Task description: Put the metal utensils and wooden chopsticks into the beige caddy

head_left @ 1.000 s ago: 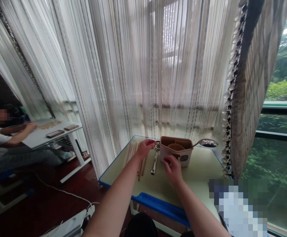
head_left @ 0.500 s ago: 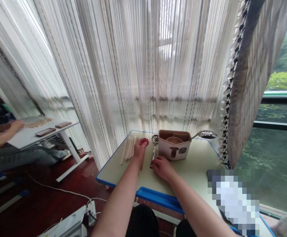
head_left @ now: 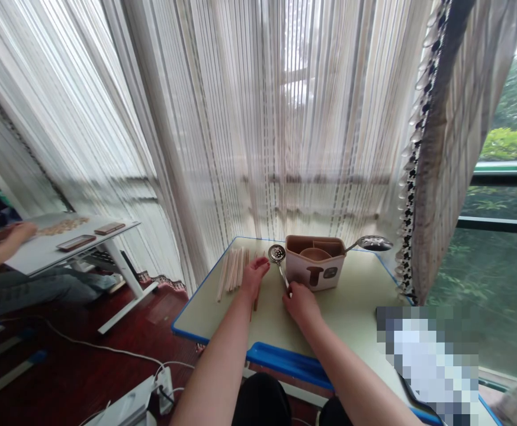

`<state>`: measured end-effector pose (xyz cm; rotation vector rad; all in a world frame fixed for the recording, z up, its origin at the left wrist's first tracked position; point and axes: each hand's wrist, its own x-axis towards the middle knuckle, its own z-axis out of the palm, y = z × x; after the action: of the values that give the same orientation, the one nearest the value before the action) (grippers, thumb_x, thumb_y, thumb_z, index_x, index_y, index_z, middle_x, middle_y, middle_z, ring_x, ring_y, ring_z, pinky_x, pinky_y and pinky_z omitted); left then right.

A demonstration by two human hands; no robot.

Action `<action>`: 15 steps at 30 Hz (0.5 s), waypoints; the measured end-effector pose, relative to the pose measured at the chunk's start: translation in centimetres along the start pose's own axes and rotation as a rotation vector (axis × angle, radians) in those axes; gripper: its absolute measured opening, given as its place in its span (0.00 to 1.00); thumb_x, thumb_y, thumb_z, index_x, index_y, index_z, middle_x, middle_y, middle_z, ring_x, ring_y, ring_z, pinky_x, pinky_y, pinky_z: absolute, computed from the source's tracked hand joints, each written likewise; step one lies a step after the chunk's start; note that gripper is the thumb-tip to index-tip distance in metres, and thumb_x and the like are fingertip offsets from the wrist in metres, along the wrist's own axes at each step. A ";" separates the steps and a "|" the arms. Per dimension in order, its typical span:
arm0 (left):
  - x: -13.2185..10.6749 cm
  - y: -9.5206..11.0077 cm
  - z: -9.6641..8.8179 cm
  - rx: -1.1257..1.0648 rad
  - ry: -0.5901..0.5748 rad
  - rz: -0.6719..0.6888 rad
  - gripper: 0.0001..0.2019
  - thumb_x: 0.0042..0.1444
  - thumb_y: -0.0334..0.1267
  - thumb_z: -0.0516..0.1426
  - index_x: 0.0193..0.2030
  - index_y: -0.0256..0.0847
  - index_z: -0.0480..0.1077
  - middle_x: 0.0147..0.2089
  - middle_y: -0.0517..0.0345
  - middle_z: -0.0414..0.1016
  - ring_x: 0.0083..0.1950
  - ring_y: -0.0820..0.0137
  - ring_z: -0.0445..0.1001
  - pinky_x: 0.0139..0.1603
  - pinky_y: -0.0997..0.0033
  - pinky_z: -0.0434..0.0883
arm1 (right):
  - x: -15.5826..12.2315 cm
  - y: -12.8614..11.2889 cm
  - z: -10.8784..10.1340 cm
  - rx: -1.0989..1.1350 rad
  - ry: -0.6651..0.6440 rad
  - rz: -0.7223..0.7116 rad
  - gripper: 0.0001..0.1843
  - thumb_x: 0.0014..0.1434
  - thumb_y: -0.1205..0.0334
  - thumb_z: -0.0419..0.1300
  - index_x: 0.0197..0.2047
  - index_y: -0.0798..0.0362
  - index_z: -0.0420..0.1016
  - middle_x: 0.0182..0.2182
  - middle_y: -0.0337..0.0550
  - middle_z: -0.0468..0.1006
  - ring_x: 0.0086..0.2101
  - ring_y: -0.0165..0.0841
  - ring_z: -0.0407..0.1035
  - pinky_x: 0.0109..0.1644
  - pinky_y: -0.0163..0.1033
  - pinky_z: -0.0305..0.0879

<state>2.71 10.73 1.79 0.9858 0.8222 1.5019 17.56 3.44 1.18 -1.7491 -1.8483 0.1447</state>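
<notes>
A metal slotted ladle (head_left: 276,254) with a round, perforated head lies slanted on the table. My right hand (head_left: 301,302) is closed on the end of its handle. Close to the ladle's head, my left hand (head_left: 254,277) is held with loosely bent fingers and nothing visible in it. Light wooden chopsticks (head_left: 232,272) lie in a loose group left of that hand. A darker brown stick (head_left: 257,299) is partly hidden behind my left wrist. Just beyond my right hand stands a white and brown utensil holder (head_left: 314,263); a second slotted metal spoon (head_left: 374,243) leans out of its right side.
The pale table (head_left: 347,331) has a blue edge and a blue front tray (head_left: 289,364). A blurred-out object (head_left: 436,367) lies at the right corner. Curtains hang behind. At left, another person's hand (head_left: 21,234) is over a white table (head_left: 40,251) with small pieces.
My right hand has shifted slightly right, bringing the ladle's handle end with it, so the ladle now slants the other way. My left hand has moved slightly down.
</notes>
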 end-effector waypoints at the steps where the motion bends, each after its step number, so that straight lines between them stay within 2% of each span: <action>1: 0.0 0.0 0.0 0.013 -0.002 -0.011 0.14 0.41 0.32 0.64 0.38 0.36 0.72 0.40 0.53 0.75 0.41 0.70 0.73 0.52 0.64 0.66 | 0.2 0.3 0.0 0.033 0.005 0.011 0.06 0.48 0.64 0.57 0.31 0.55 0.73 0.29 0.49 0.76 0.30 0.37 0.69 0.31 0.37 0.57; 7: -0.1 0.0 0.1 0.033 0.014 -0.075 0.16 0.40 0.30 0.65 0.39 0.35 0.71 0.40 0.52 0.75 0.41 0.71 0.73 0.52 0.65 0.66 | 0.7 0.8 -0.1 0.174 0.073 0.008 0.09 0.51 0.61 0.56 0.28 0.54 0.76 0.25 0.46 0.77 0.26 0.35 0.69 0.28 0.35 0.56; 11: -0.4 0.0 0.4 -0.120 0.010 -0.202 0.09 0.44 0.28 0.62 0.34 0.35 0.70 0.34 0.55 0.74 0.38 0.73 0.74 0.53 0.66 0.67 | 0.5 0.4 -0.1 0.221 0.141 -0.034 0.09 0.51 0.61 0.56 0.29 0.54 0.77 0.24 0.45 0.78 0.26 0.34 0.69 0.29 0.34 0.57; 15: -0.6 -0.1 0.7 -0.146 -0.020 -0.277 0.05 0.46 0.26 0.60 0.30 0.35 0.68 0.31 0.54 0.75 0.37 0.70 0.75 0.51 0.63 0.69 | 0.4 0.2 -0.1 0.236 0.145 -0.049 0.10 0.52 0.61 0.56 0.28 0.53 0.78 0.25 0.45 0.78 0.27 0.35 0.70 0.31 0.35 0.58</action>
<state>3.40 10.19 1.88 0.7450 0.7885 1.2923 17.74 3.80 1.28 -1.5118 -1.6943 0.2032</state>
